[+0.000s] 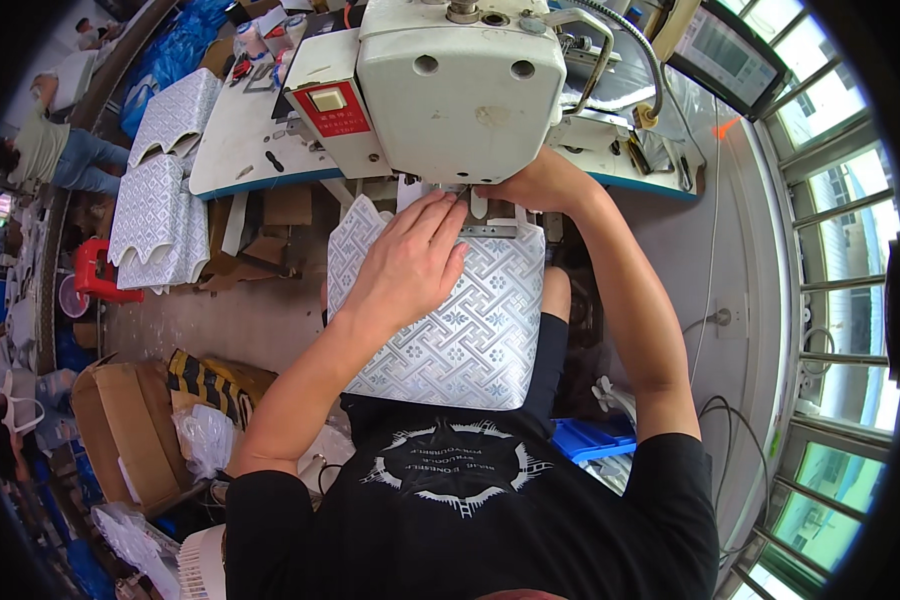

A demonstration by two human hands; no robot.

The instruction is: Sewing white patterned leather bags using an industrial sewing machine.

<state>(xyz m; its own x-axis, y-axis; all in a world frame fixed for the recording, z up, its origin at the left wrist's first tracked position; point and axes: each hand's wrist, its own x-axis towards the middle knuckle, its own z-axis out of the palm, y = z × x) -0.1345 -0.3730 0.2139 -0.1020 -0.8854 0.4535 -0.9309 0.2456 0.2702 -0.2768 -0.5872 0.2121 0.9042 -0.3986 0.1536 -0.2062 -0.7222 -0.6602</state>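
Note:
A large white sewing machine (460, 95) stands in front of me, its needle area at the lower edge of the head. A grey and white patterned panel (460, 340) with a geometric print hangs from there down over my lap. My left hand (415, 250) lies on the panel's upper part, fingers stretched toward the needle area and pressing flat. Reaching in from the right, my right hand (535, 185) is by the underside of the machine head, which hides most of its fingers; what it touches is hidden too. A metal guide bar (490, 231) lies across the panel between the hands.
Similar patterned panels (155, 210) are stacked at the left of the white worktable (240, 160). Small tools lie on it. A red plastic stool (100, 270), a cardboard box (130, 430) and a blue tray (592, 438) stand lower down. A monitor (730, 55) is at upper right. Another person (55, 155) is at far left.

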